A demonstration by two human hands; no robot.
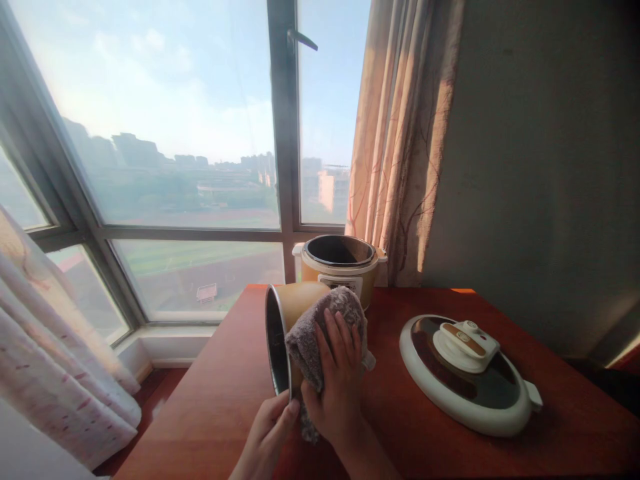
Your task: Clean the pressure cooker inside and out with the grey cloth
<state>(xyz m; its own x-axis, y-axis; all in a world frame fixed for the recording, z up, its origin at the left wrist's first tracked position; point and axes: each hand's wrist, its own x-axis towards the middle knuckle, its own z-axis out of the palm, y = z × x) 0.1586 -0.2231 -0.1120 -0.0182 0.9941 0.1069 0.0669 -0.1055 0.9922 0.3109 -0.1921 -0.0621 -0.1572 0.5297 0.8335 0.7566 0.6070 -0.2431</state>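
Observation:
A gold inner pot (300,295) with a dark inside is tipped on its side, its mouth facing left. My left hand (270,427) grips the pot's lower rim, thumb on the outside. Against the outer wall, my right hand (337,373) presses a fluffy grey-brown cloth (320,330), its fingers laid over the fabric. Part of the cloth hangs down below the pot between my two hands. Behind the pot stands the cooker body (310,270), cream and gold, its dark opening uncovered. To the right lies the cooker lid (415,373), with a white rim, dark top and handle.
All of this is on a reddish-brown wooden table (200,407). A window (190,133) fills the back and left, with a patterned curtain (60,373) at left and a beige curtain (395,133) behind the cooker. A dark wall (540,167) is on the right.

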